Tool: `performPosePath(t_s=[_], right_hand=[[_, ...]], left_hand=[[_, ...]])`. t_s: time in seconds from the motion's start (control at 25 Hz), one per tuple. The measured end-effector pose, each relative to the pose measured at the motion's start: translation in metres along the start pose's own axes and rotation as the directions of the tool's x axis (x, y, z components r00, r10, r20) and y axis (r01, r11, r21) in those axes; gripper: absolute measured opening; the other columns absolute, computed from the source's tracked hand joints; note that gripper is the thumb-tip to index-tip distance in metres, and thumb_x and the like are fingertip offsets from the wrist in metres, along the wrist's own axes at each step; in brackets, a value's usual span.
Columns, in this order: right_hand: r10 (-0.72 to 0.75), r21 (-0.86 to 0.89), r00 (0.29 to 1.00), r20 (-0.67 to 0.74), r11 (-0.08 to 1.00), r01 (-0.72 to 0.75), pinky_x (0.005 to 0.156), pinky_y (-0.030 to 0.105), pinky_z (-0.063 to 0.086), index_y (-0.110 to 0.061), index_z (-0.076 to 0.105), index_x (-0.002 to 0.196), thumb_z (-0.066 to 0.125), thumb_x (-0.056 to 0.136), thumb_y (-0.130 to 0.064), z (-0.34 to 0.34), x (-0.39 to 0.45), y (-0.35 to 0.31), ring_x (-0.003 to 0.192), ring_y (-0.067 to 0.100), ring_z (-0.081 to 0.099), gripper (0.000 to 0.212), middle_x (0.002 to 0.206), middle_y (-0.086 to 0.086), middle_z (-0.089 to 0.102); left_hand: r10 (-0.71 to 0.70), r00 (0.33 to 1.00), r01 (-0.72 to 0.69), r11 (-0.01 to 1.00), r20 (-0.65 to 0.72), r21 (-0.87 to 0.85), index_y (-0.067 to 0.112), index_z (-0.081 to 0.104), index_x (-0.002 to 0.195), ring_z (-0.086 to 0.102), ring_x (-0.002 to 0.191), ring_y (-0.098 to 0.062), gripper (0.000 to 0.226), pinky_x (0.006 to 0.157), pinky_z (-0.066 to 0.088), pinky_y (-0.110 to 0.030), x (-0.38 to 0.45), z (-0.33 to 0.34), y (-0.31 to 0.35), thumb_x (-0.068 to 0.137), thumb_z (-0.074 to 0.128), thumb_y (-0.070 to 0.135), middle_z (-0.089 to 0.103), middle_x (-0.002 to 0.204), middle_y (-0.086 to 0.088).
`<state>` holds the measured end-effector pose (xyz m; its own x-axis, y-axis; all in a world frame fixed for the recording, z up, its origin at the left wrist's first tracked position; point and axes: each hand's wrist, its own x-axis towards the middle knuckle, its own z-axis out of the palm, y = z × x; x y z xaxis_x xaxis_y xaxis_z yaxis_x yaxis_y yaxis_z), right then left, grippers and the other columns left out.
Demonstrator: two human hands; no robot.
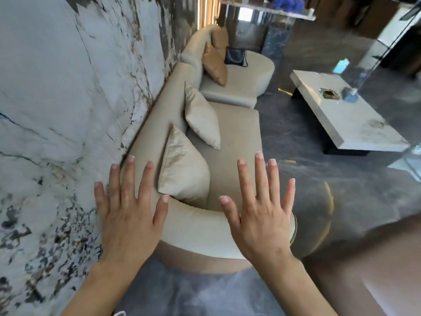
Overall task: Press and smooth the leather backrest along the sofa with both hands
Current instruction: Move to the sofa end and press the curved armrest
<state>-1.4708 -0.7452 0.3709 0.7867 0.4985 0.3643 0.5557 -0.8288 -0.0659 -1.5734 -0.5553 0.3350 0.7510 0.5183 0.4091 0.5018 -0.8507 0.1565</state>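
— Now, item: both hands, status?
— Left hand (129, 215), right hand (262, 213): fingers spread flat, holding nothing, over the sofa's near end.
— Backrest (159, 110)?
— Along the wall edge. Advice: press palms flat, stroke evenly.

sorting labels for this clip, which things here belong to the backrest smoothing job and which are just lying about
Job: left hand; right hand; sofa backrest.

Lying about: beige cushions; tan cushions; dark bag; coffee table; ashtray.
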Motion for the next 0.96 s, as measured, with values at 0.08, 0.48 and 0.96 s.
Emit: performPosePath(t_s=[0.08,0.48,0.96], right_hand=[[0.013,0.000,1.000,0.016,1.000,-0.013,0.114,0.063,0.013,-0.025,0.017,0.153,0.016,0.096,-0.062,0.002,-0.010,-0.006,0.148,0.030,0.011,0.068,0.161,0.009,0.017],[0.091,-0.023,0.952,0.293,0.996,-0.088,0.113,0.061,0.008,-0.024,0.015,0.154,0.020,0.096,-0.061,0.162,-0.094,0.024,0.149,0.029,0.007,0.069,0.163,0.008,0.012],[0.100,-0.029,0.977,0.186,0.995,-0.096,0.113,0.059,0.012,-0.024,0.026,0.151,0.018,0.095,-0.061,0.363,-0.135,0.038,0.145,0.032,0.022,0.067,0.157,0.009,0.030]], left_hand=[[0.006,1.000,-0.005,1.000,0.026,-0.014,0.020,0.016,0.155,0.007,0.151,-0.035,0.069,0.118,0.003,-0.058,-0.010,0.005,-0.009,0.094,0.028,0.050,0.017,0.163,-0.014],[0.076,0.945,-0.074,0.997,0.318,-0.019,0.016,0.023,0.153,0.009,0.149,-0.037,0.067,0.118,0.007,-0.061,-0.090,0.166,-0.016,0.096,0.027,0.050,0.018,0.162,-0.016],[0.220,0.973,-0.222,0.975,0.069,0.022,0.023,0.043,0.147,0.032,0.144,-0.033,0.063,0.118,0.013,-0.055,-0.113,0.351,-0.044,0.099,0.017,0.054,0.042,0.154,-0.006]])
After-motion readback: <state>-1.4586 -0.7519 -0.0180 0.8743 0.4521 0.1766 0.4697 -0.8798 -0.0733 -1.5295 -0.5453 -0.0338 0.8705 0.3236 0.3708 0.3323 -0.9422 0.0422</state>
